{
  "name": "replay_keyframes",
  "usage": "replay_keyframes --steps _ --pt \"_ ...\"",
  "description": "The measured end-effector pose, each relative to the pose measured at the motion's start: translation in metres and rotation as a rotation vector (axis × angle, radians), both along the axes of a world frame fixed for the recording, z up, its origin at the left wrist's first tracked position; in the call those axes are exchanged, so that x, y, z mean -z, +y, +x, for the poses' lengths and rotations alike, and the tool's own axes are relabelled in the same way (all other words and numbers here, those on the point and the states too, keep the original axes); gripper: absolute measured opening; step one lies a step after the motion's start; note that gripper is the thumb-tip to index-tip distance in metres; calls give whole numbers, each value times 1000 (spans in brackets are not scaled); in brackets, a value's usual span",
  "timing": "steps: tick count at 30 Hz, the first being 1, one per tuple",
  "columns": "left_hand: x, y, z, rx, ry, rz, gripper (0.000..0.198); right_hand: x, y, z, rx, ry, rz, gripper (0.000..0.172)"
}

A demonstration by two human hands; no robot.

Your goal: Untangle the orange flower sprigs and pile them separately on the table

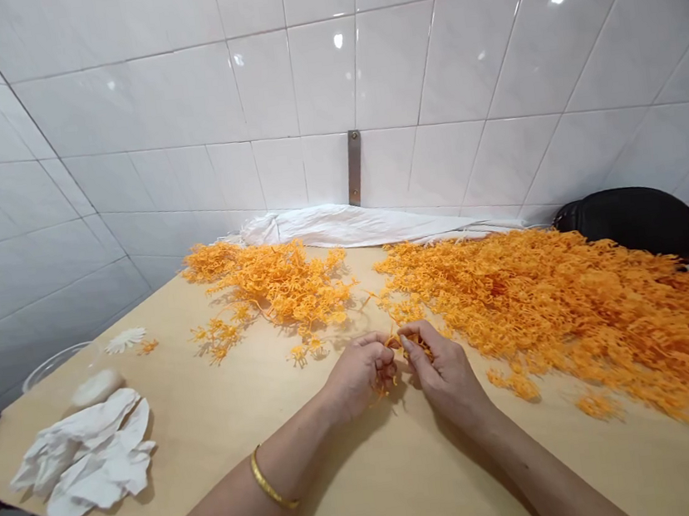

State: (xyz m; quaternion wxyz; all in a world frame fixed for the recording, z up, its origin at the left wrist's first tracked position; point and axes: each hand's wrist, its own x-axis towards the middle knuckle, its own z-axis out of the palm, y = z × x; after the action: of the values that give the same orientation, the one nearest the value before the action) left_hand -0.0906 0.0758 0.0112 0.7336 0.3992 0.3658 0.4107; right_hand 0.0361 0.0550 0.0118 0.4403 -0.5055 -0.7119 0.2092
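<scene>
Close together near the middle of the table, my left hand (364, 373) and my right hand (438, 364) are both closed on small orange plastic flower pieces. Thin orange stems (393, 341) show between the fingertips; parts of the pieces are hidden by the fingers. Beyond my left hand lies a loose bunch of orange plastic flower sprigs (288, 282). A much larger heap of the same orange sprigs (544, 300) spreads to the right of my right hand. A few small loose pieces (598, 406) lie at the heap's near edge.
Crumpled white paper (102, 455), a round white object (97, 387) and a white flower-shaped piece (125, 341) lie on the left. A white cloth or sack (340, 223) runs along the tiled wall (267, 92). A black rounded case (634, 218) stands at back right.
</scene>
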Motion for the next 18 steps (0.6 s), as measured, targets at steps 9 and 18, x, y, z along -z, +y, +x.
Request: replay_keyframes --steps 9,18 --pt "9 1 0 -16 47 137 15 0 0 0 -28 -17 -96 22" --pt "4 -3 2 -74 356 339 16 8 3 -4 -41 -165 32 22"
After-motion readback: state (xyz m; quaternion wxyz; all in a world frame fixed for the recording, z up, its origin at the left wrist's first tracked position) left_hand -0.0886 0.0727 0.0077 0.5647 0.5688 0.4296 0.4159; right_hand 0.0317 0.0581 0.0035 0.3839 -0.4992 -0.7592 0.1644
